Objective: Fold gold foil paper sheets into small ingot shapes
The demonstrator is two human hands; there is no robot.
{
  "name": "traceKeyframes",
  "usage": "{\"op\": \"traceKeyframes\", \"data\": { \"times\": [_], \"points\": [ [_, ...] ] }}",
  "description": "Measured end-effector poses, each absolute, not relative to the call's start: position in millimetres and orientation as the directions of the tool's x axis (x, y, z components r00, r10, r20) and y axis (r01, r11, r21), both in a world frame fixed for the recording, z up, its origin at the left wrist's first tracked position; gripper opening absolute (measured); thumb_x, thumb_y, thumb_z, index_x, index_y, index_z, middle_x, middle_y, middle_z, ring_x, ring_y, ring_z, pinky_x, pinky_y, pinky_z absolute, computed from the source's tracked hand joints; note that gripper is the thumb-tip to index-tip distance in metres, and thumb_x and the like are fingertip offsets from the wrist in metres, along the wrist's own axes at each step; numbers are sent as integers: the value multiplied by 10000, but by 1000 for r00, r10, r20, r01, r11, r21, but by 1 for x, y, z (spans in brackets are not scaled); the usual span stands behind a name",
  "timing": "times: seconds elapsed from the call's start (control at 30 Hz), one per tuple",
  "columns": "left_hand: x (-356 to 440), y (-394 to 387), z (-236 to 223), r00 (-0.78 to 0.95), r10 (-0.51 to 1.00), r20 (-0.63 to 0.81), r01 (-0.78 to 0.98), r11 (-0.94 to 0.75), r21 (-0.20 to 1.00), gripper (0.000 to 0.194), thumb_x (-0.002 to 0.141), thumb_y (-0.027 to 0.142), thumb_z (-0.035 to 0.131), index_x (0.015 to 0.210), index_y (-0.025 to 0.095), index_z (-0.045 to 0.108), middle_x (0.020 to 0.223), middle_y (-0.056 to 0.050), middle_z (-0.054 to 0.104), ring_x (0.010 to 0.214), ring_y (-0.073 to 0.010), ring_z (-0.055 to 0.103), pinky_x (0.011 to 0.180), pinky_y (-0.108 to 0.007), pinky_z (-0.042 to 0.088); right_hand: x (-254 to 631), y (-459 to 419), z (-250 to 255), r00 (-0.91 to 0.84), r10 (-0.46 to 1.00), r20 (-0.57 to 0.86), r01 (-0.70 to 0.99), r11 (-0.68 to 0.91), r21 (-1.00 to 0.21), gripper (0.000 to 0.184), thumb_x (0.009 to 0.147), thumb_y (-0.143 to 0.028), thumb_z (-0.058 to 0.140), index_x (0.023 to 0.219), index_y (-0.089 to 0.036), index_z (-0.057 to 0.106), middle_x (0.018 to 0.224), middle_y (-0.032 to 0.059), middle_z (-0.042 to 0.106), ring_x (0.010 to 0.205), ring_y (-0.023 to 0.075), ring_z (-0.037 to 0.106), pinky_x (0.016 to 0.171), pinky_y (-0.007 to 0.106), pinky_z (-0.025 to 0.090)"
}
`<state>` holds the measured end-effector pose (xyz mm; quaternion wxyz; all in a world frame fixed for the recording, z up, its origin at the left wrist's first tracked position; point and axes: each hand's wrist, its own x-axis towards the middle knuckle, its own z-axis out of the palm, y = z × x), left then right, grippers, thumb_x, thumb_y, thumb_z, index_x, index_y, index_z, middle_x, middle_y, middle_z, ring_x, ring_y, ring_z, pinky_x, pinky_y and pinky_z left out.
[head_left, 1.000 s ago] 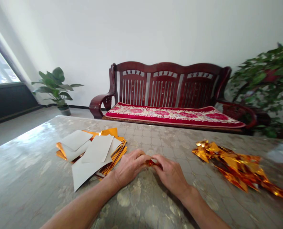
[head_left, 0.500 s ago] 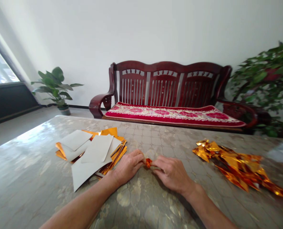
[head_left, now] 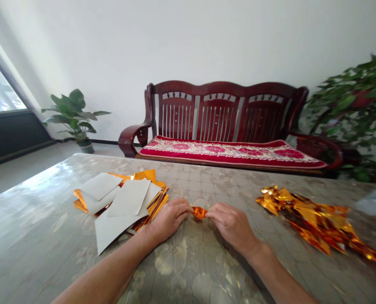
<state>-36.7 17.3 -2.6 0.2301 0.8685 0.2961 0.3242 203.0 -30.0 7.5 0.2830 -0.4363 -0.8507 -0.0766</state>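
Between my hands, just over the table, is a small piece of shiny orange-gold foil paper point(head_left: 199, 213), folded or crumpled into a narrow shape. My left hand point(head_left: 171, 214) pinches its left end, and my right hand point(head_left: 227, 220) pinches its right end. The fingertips hide both ends of the piece. Close to my left forearm lies a loose pile of foil paper sheets point(head_left: 129, 197), several with their pale backs up and gold edges showing. Off to the right of my right hand is a heap of folded gold foil pieces point(head_left: 314, 215).
The table point(head_left: 188, 261) wears a shiny patterned cover. At its right edge lies a clear plastic bag point(head_left: 373, 202). Behind the table stands a dark red wooden bench point(head_left: 219, 109) with a floral cushion. Potted plants point(head_left: 75, 112) flank it.
My right hand has moved slightly to the right, away from my left. More of the foil piece shows between my fingers now.
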Motion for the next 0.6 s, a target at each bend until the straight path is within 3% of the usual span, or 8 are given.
{"op": "traceKeyframes", "data": {
  "times": [0.37,0.6],
  "points": [
    [-38,15,-7,599,669,440,509,-743,436,195,973,221,481,974,211,677,874,-24,685,830,-147,651,760,-234,477,203,-31,7,-386,746,542,801,563,-204,157,931,-194,570,881,-237,712,753,-1,646,719,135,611,654,234,393],
    [-40,18,-8,598,682,421,507,-729,460,165,954,192,512,928,212,674,863,-13,691,823,-139,656,749,-221,479,203,-32,8,-449,708,545,779,609,-149,211,964,-202,512,878,-224,704,766,11,656,738,140,612,661,238,394]
  ]
}}
